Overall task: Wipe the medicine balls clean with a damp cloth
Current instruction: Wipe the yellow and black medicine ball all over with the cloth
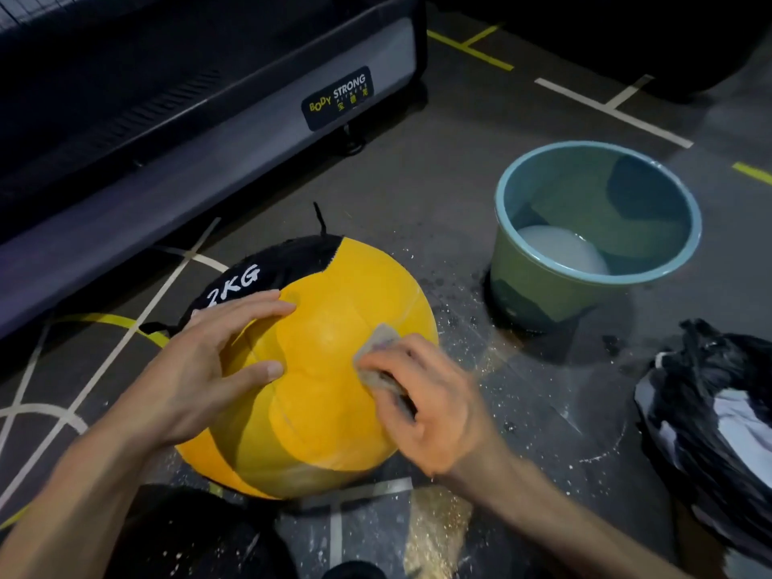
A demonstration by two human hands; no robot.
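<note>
Yellow-and-black medicine ball (330, 369) on gym floor w/ bucket (543, 286) of water just beyond-right of it – left hand (200, 369) spread flat on ball, likely steadying it, while right hand (434, 407) pinches damp cloth (376, 353) against its top, wiping.

Readable text, two sites only.

1. Medicine ball (326, 369), yellow with a black panel at its upper left: white hand-style lettering "2KG" on the black panel. The lower edge of the "2" is partly covered by the fingers (250, 307) of the left hand (200, 369).

2. Grey machine base (209, 131) behind the ball: black label (336, 98) reading "BODY STRONG", "BODY" in yellow, "STRONG" in white; small line beneath, "FITNESS", barely legible; yellow Chinese characters below, too small to read.
</note>
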